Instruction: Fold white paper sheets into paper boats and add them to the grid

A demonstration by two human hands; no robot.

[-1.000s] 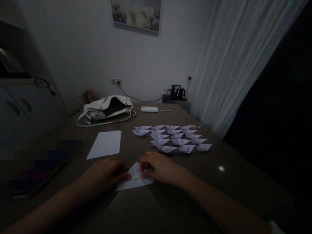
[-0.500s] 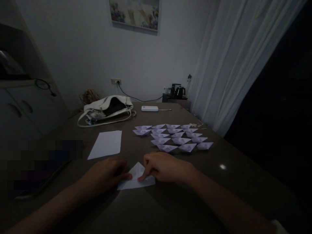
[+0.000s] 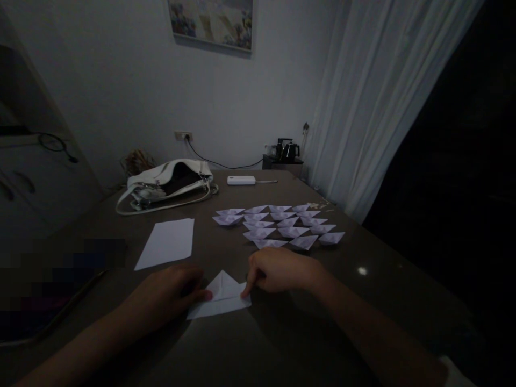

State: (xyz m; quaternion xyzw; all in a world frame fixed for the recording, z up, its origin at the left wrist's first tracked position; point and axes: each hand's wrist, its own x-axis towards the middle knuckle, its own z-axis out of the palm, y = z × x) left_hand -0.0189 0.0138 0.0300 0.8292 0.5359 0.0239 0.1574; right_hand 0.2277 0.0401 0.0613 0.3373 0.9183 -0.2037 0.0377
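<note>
Fingers (image 3: 251, 278), seemingly half-curled, press the folded paper (image 3: 222, 301).

No lettering, label, brand or number can be read in this dim view. The white power bank (image 3: 242, 181) seems to bear a dark mark (image 3: 231, 178) at its left end, too small to read.

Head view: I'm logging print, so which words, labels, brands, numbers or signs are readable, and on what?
None can be read.
White device: dark mark, too small to read.
Pixelated patch at left: unreadable.
Folded paper, flat sheet, paper boats: no writing visible.
</note>
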